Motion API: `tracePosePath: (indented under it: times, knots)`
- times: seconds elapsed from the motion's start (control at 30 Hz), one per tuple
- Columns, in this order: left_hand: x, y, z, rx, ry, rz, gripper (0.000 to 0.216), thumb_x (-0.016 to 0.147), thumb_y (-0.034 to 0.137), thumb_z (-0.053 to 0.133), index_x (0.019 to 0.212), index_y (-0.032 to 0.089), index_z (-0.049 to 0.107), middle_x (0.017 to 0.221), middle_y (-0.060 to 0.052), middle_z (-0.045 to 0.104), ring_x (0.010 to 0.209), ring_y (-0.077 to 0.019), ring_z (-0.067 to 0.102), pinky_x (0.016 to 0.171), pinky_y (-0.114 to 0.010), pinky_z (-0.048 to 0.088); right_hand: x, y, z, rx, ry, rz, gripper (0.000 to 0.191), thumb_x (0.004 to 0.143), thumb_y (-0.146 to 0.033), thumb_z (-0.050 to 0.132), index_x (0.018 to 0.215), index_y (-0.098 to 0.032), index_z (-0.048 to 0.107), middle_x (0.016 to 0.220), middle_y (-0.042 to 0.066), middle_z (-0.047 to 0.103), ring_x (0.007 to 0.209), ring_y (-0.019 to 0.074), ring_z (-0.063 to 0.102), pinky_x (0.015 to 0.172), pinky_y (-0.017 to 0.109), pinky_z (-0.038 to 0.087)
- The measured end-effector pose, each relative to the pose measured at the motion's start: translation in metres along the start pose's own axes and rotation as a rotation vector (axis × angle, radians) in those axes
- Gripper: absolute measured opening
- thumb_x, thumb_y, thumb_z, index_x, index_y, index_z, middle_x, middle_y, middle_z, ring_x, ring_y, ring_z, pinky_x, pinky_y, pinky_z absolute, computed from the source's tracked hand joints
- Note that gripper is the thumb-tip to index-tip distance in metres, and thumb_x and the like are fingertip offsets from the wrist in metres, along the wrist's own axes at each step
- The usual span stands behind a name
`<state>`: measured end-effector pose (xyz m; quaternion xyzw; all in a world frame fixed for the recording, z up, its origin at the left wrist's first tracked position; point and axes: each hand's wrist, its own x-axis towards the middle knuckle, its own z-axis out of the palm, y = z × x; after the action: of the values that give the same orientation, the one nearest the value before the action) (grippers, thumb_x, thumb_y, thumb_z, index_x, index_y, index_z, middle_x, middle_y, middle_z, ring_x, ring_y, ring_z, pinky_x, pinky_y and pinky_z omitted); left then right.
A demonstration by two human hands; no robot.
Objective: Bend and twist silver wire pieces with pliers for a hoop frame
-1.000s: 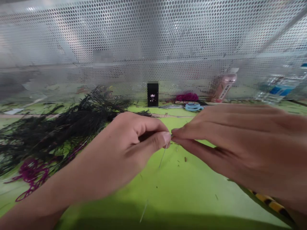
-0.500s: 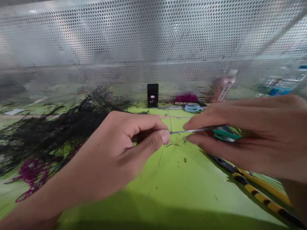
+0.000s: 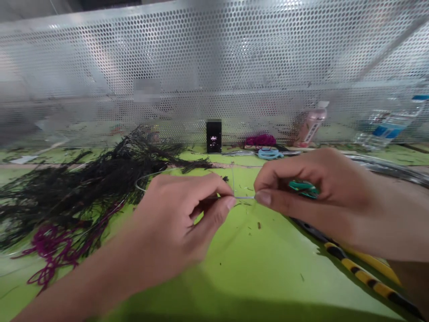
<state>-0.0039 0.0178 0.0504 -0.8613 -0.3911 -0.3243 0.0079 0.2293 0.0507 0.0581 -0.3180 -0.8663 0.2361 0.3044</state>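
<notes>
My left hand [image 3: 181,219] and my right hand [image 3: 311,197] meet over the green table [image 3: 254,273], each pinching one end of a thin silver wire [image 3: 244,197]. The wire runs straight between the two thumb tips and loops back to the left of my left hand. Thumb and forefinger are closed on it in both hands. A green object [image 3: 303,188] shows inside my right palm, partly hidden by the fingers. Under my right wrist lies a yellow and black handled tool [image 3: 362,273].
A heap of black feathery strands [image 3: 77,188] and magenta strands [image 3: 53,246] lies at the left. Along the perforated metal screen [image 3: 214,67] stand a small black device [image 3: 213,135], blue scissors [image 3: 270,154], a magenta bundle [image 3: 259,140], a pink bottle [image 3: 310,125] and a water bottle [image 3: 389,127].
My right hand drew away to the right along the wire, then came back close to my left hand. The wire now spans a short gap between the two pinches.
</notes>
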Motion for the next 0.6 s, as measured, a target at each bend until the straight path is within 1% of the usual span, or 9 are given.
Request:
tracePosePath:
  times: [0.07, 0.13, 0.2, 0.27, 0.3, 0.37, 0.47, 0.53, 0.6]
  knots:
    - [0.000, 0.000, 0.000, -0.025, -0.023, 0.000, 0.012, 0.097, 0.021, 0.060, 0.090, 0.022, 0.070, 0.068, 0.010, 0.068, 0.054, -0.0037, 0.056, 0.052, -0.019, 0.038, -0.001, 0.001, 0.000, -0.009, -0.004, 0.033, 0.026, 0.097, -0.040, 0.065, 0.077, -0.024, 0.069, 0.059, -0.005, 0.055, 0.047, 0.0073, 0.043, 0.037, 0.021, 0.031]
    - [0.001, 0.002, 0.000, -0.061, -0.049, -0.012, 0.012, 0.097, 0.021, 0.062, 0.092, 0.024, 0.072, 0.069, 0.012, 0.069, 0.053, -0.0022, 0.057, 0.051, -0.017, 0.038, -0.001, 0.001, 0.000, -0.012, -0.017, 0.054, 0.024, 0.098, -0.044, 0.064, 0.083, -0.027, 0.073, 0.060, -0.005, 0.058, 0.044, 0.0075, 0.041, 0.035, 0.022, 0.030]
    - [0.000, 0.004, 0.001, -0.078, -0.045, -0.016, 0.011, 0.096, 0.020, 0.064, 0.090, 0.024, 0.072, 0.066, 0.013, 0.068, 0.051, -0.0012, 0.056, 0.049, -0.016, 0.036, -0.001, 0.000, 0.001, -0.014, -0.046, 0.059, 0.022, 0.098, -0.044, 0.064, 0.090, -0.029, 0.077, 0.056, -0.006, 0.058, 0.039, 0.0074, 0.037, 0.032, 0.024, 0.026]
    - [-0.002, 0.006, 0.002, -0.060, -0.031, -0.014, 0.013, 0.096, 0.022, 0.064, 0.087, 0.023, 0.072, 0.064, 0.013, 0.066, 0.050, -0.0018, 0.054, 0.048, -0.017, 0.035, 0.000, -0.001, 0.002, -0.006, -0.083, 0.055, 0.017, 0.097, -0.042, 0.067, 0.096, -0.031, 0.080, 0.053, -0.007, 0.057, 0.037, 0.0076, 0.036, 0.032, 0.025, 0.026]
    - [-0.003, 0.007, 0.002, -0.047, -0.028, -0.009, 0.015, 0.097, 0.023, 0.063, 0.086, 0.022, 0.072, 0.064, 0.012, 0.066, 0.050, -0.0024, 0.053, 0.048, -0.018, 0.035, 0.000, -0.001, 0.003, 0.008, -0.095, 0.052, 0.016, 0.096, -0.041, 0.068, 0.098, -0.032, 0.081, 0.054, -0.007, 0.059, 0.038, 0.0079, 0.038, 0.033, 0.025, 0.028]
    - [-0.005, 0.009, 0.003, -0.023, -0.032, -0.009, 0.019, 0.098, 0.025, 0.061, 0.083, 0.021, 0.072, 0.062, 0.011, 0.064, 0.049, -0.0033, 0.050, 0.046, -0.019, 0.033, 0.002, 0.000, 0.004, 0.051, -0.103, 0.052, 0.015, 0.096, -0.039, 0.069, 0.102, -0.035, 0.082, 0.062, -0.006, 0.066, 0.044, 0.0091, 0.048, 0.038, 0.024, 0.035]
    - [-0.008, 0.009, 0.004, 0.000, -0.020, -0.006, 0.023, 0.099, 0.027, 0.060, 0.079, 0.021, 0.070, 0.061, 0.009, 0.063, 0.048, -0.0046, 0.047, 0.043, -0.021, 0.030, 0.004, 0.006, 0.006, 0.132, -0.111, 0.047, 0.016, 0.095, -0.039, 0.070, 0.107, -0.039, 0.081, 0.083, -0.006, 0.076, 0.063, 0.0118, 0.064, 0.048, 0.022, 0.047]
    - [-0.008, 0.009, 0.004, 0.005, -0.014, -0.004, 0.025, 0.100, 0.027, 0.059, 0.078, 0.021, 0.069, 0.061, 0.009, 0.062, 0.047, -0.0049, 0.046, 0.043, -0.022, 0.029, 0.004, 0.010, 0.008, 0.181, -0.103, 0.035, 0.016, 0.094, -0.040, 0.072, 0.106, -0.042, 0.081, 0.084, -0.008, 0.076, 0.065, 0.0107, 0.064, 0.049, 0.020, 0.048]
    - [-0.007, 0.008, 0.003, 0.002, -0.016, -0.007, 0.027, 0.100, 0.027, 0.058, 0.076, 0.021, 0.067, 0.060, 0.009, 0.061, 0.046, -0.0048, 0.043, 0.043, -0.023, 0.028, 0.004, 0.012, 0.009, 0.194, -0.068, 0.041, 0.015, 0.091, -0.040, 0.075, 0.104, -0.044, 0.081, 0.078, -0.010, 0.075, 0.059, 0.0088, 0.058, 0.045, 0.019, 0.045]
